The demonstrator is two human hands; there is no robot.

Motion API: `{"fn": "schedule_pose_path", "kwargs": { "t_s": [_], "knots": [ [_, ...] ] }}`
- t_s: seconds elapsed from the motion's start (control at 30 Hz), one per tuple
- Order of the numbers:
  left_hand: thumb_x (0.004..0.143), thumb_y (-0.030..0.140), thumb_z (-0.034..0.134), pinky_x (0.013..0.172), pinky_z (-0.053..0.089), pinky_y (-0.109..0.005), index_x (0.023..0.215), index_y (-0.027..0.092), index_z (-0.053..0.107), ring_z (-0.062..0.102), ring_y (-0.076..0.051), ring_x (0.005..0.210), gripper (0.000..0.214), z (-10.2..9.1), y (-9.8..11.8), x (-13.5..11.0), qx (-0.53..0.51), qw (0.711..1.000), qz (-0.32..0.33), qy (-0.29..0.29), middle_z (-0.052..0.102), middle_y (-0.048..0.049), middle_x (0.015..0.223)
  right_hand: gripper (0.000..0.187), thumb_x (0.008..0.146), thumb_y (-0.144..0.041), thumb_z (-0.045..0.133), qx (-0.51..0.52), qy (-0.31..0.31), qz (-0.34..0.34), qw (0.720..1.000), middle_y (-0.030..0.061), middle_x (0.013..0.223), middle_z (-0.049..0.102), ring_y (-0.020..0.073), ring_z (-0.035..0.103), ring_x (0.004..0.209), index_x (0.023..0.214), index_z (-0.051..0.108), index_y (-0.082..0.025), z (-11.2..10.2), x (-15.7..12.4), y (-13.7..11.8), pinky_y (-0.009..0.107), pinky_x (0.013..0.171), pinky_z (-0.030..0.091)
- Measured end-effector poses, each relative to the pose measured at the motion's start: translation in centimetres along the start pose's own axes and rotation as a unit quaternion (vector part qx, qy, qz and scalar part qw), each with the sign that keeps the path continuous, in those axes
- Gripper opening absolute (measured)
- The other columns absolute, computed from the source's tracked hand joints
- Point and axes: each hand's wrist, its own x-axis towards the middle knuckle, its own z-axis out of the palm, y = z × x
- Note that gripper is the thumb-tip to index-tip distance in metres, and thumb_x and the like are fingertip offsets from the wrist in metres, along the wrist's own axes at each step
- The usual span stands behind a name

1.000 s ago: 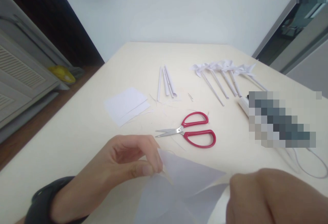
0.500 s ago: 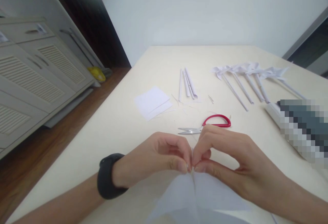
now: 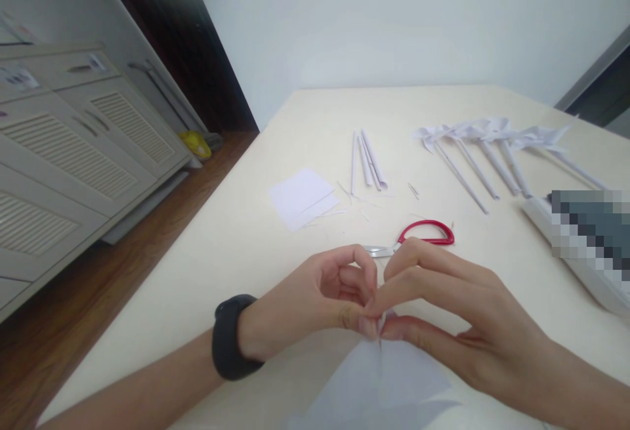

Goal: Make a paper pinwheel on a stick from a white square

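Observation:
Close to me, my left hand [image 3: 332, 299] and my right hand [image 3: 455, 315] meet fingertip to fingertip at the top of a white paper pinwheel [image 3: 378, 384]. My left thumb and fingers pinch it there. The thumb and forefinger of my right hand close on the same spot, partly covering a small pale bit between them. Below the fingers the paper spreads out, with a folded, curved edge low down; the bottom runs out of view. Just beyond my hands lie red-handled scissors [image 3: 428, 241], their blade tips partly hidden by my left fingers.
Square paper sheets [image 3: 302, 193] lie at the left, near several rolled paper sticks [image 3: 371, 161] and thin scraps [image 3: 364, 203]. Several pinwheels on sticks [image 3: 492, 131] rest at the back right. A white object, partly pixelated [image 3: 556, 233], stands at the right edge.
My right fingers have shifted left over my left fingertips, the forefinger stretching across. The paper has turned a little. The whole view has shifted slightly, with things now further right.

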Motion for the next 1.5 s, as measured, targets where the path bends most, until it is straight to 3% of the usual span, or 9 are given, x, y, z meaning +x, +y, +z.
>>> {"fn": "schedule_pose_path", "kwargs": {
  "t_s": [0.2, 0.43, 0.6, 0.67, 0.73, 0.9, 1.03, 1.27, 1.5],
  "knots": [
    [0.067, 0.002, 0.066, 0.059, 0.038, -0.019, 0.080, 0.015, 0.046, 0.054, -0.008, 0.063, 0.027, -0.3, -0.3, 0.0, -0.022, 1.000, -0.002, -0.020, 0.058, 0.0032, 0.068, 0.016, 0.083, -0.007, 0.054, -0.028, 0.016, -0.020, 0.999, 0.0000, 0.088, 0.048, 0.0098, 0.048, 0.084, 0.090, 0.059, -0.021, -0.2, 0.0, 0.1, 0.021, 0.071, 0.042],
    [0.068, 0.011, 0.068, 0.062, 0.038, -0.021, 0.078, 0.015, 0.047, 0.052, -0.009, 0.066, 0.024, -0.5, -0.2, 0.2, 0.002, 1.000, -0.005, -0.025, 0.056, 0.0018, 0.072, 0.016, 0.084, -0.007, 0.050, -0.053, -0.025, 0.008, 0.998, 0.0017, 0.087, 0.051, 0.0122, 0.050, 0.080, 0.088, 0.056, -0.021, -0.4, -0.1, -0.3, 0.024, 0.068, 0.044],
    [0.080, 0.018, 0.056, 0.070, 0.042, -0.026, 0.082, 0.014, 0.052, 0.055, -0.012, 0.074, 0.006, -0.2, 1.1, -0.5, 0.152, 0.987, 0.033, 0.040, 0.060, -0.0025, 0.079, 0.014, 0.086, -0.009, 0.044, -0.106, -0.003, 0.004, 0.994, 0.0027, 0.089, 0.051, 0.0144, 0.050, 0.081, 0.087, 0.052, -0.020, -0.3, -0.3, 0.4, 0.027, 0.069, 0.042],
    [0.082, 0.020, 0.055, 0.073, 0.043, -0.027, 0.085, 0.013, 0.055, 0.056, -0.013, 0.079, 0.007, 0.1, 1.8, -0.9, 0.258, 0.957, 0.077, 0.105, 0.061, -0.0039, 0.082, 0.013, 0.085, -0.009, 0.043, -0.124, 0.001, 0.027, 0.992, 0.0029, 0.089, 0.051, 0.0152, 0.051, 0.081, 0.086, 0.050, -0.020, -0.2, -0.3, 0.8, 0.028, 0.067, 0.042],
    [0.080, 0.019, 0.056, 0.079, 0.044, -0.029, 0.086, 0.013, 0.058, 0.056, -0.015, 0.083, 0.009, 0.3, 2.3, -1.2, 0.343, 0.923, 0.111, 0.134, 0.061, -0.0050, 0.086, 0.013, 0.086, -0.009, 0.042, -0.148, 0.003, 0.039, 0.988, 0.0034, 0.089, 0.051, 0.0163, 0.050, 0.080, 0.086, 0.049, -0.020, 0.0, -0.2, 1.0, 0.030, 0.067, 0.041],
    [0.075, 0.019, 0.063, 0.079, 0.045, -0.028, 0.081, 0.011, 0.061, 0.057, -0.016, 0.081, 0.009, 0.7, 2.5, -1.3, 0.417, 0.896, 0.099, 0.117, 0.063, -0.0049, 0.083, 0.009, 0.085, -0.012, 0.045, -0.160, 0.012, 0.032, 0.986, 0.0032, 0.089, 0.049, 0.0173, 0.048, 0.080, 0.088, 0.047, -0.020, 0.2, -0.3, 1.2, 0.032, 0.067, 0.039],
    [0.079, 0.020, 0.058, 0.076, 0.046, -0.029, 0.078, 0.011, 0.061, 0.057, -0.016, 0.077, 0.009, 0.5, 2.3, -1.2, 0.405, 0.904, 0.081, 0.110, 0.062, -0.0042, 0.078, 0.012, 0.082, -0.011, 0.049, -0.138, 0.009, 0.048, 0.989, 0.0016, 0.089, 0.048, 0.0160, 0.047, 0.080, 0.087, 0.046, -0.022, 0.3, -0.3, 1.2, 0.030, 0.065, 0.039],
    [0.080, 0.022, 0.058, 0.074, 0.045, -0.026, 0.081, 0.015, 0.058, 0.055, -0.014, 0.075, 0.008, 0.4, 0.9, -1.2, 0.367, 0.920, 0.109, 0.086, 0.059, -0.0019, 0.077, 0.009, 0.085, -0.014, 0.048, -0.074, 0.017, 0.057, 0.995, 0.0004, 0.086, 0.049, 0.0147, 0.047, 0.077, 0.087, 0.047, -0.023, 0.4, -0.4, 1.1, 0.027, 0.061, 0.039],
    [0.082, 0.019, 0.053, 0.075, 0.045, -0.027, 0.084, 0.014, 0.058, 0.055, -0.014, 0.076, 0.007, 0.8, 0.9, -1.3, 0.416, 0.901, 0.103, 0.073, 0.060, -0.0029, 0.080, 0.011, 0.086, -0.010, 0.041, -0.087, 0.005, 0.042, 0.995, 0.0006, 0.084, 0.047, 0.0134, 0.045, 0.074, 0.084, 0.044, -0.020, 0.7, -0.3, 1.2, 0.026, 0.061, 0.037]
  ]
}}
